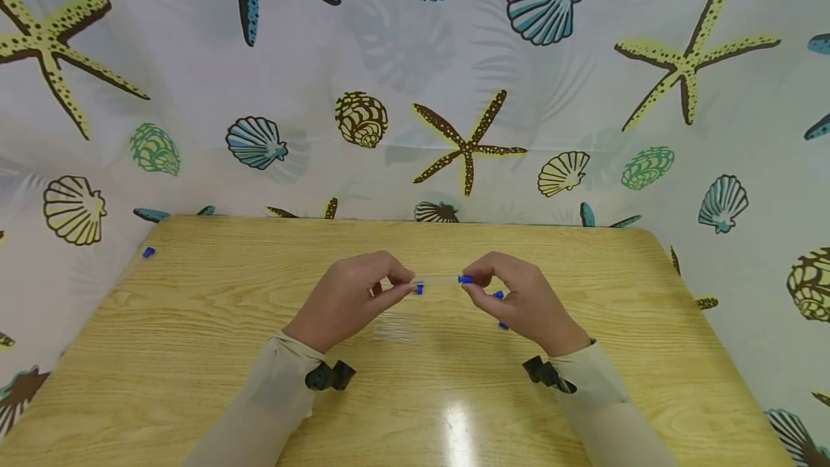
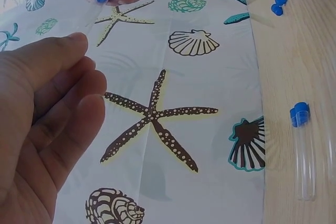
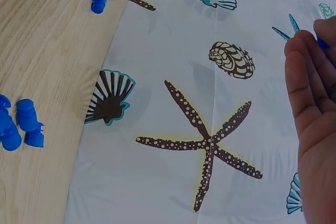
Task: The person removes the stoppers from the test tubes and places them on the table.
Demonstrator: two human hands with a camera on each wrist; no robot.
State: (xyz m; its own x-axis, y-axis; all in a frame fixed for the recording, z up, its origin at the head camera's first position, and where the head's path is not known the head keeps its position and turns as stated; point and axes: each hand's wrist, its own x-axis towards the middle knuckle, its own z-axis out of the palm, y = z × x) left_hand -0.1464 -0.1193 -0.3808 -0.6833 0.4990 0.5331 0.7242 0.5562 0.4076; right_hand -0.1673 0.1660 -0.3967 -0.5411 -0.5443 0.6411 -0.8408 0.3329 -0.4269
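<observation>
One small blue plastic cap [image 1: 148, 253] near the far left corner of a pale wood-grain tabletop [image 1: 162, 352], well apart from the rest, perhaps a stray. Next, out of a cream sleeve [image 1: 259, 395] with a black wrist camera [image 1: 330, 375], the left hand [image 1: 353, 294]: pinches one end of a thin, clear, straight tube [image 1: 441, 280] between thumb and forefinger, remaining fingers loosely bent. Just below on the wood, a batch of loose clear tubes [image 1: 397, 328], laid side by side and crosswise, probably for easy reach. Beside the left fingertips in the head view, another blue cap [image 1: 418, 289]; cannot tell whether fitted to a tube or loose. At centre, the held tube: spans the gap between the hands, roughly level and raised off the wood, seemingly for finger room all round. At its right end, a bright blue cap [image 1: 465, 279], pinched narrowly between thumb and forefinger of the right hand [image 1: 521, 294], presumably for straight alignment with the tube. Cannot tell how deeply seated. Farther right, partly behind that hand, more blue caps [image 1: 503, 326] on the tabletop, likely kept on that side for the nearer hand.
</observation>
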